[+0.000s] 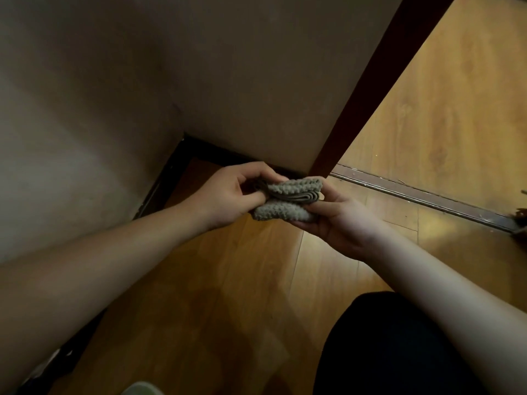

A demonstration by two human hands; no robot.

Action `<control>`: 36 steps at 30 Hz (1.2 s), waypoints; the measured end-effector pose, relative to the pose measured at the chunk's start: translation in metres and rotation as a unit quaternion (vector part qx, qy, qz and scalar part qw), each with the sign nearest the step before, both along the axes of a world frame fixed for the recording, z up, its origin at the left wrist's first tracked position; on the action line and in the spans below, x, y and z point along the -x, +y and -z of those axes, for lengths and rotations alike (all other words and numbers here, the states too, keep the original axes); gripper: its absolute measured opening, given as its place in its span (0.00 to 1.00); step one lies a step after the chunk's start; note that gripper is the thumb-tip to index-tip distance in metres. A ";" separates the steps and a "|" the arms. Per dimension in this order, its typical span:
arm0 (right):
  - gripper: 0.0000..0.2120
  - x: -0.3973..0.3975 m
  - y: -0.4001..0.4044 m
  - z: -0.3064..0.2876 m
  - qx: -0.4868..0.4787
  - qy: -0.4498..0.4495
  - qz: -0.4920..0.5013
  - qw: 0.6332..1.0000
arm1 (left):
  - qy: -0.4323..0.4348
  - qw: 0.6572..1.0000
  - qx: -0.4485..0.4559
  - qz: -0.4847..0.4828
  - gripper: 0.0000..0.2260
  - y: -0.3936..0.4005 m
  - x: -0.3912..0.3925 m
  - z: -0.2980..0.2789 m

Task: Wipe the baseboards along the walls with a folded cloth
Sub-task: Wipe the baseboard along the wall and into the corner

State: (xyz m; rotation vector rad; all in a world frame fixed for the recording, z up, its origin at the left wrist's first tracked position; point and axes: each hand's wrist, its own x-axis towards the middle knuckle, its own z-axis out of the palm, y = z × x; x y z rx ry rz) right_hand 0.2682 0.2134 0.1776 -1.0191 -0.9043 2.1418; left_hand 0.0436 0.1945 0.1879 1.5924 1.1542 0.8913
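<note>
Head view: folded cloth [288, 199] between left hand [228, 195] and right hand [339, 220].

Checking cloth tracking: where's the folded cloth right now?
Head view, centre: the folded grey cloth is held between left hand and right hand, above the wood floor, just before the dark baseboard.

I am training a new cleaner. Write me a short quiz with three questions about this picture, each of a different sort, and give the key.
1. True or false: the grey folded cloth is pressed against the dark baseboard.
2. Which hands hold the cloth? A) left hand only B) right hand only C) both
3. Fill in: the floor is made of ____ planks.

Key: 1 false, the cloth is held in the air in front of the corner; 2 C; 3 wooden.
</note>
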 end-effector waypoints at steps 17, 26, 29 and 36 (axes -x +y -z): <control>0.29 -0.013 -0.023 -0.033 -0.026 -0.252 -0.040 0.966 | 0.074 0.970 0.196 0.122 0.25 -0.009 -0.013 -0.006; 0.24 -0.049 -0.056 -0.052 -0.149 -0.396 -0.045 0.905 | 0.200 0.955 0.103 0.195 0.30 -0.015 -0.072 0.011; 0.22 -0.054 -0.066 -0.056 -0.145 -0.410 -0.011 0.900 | 0.191 0.960 0.065 0.196 0.26 -0.014 -0.086 0.014; 0.21 -0.069 -0.074 -0.071 -0.140 -0.435 0.005 0.889 | 0.138 0.967 0.046 0.209 0.24 -0.018 -0.107 0.013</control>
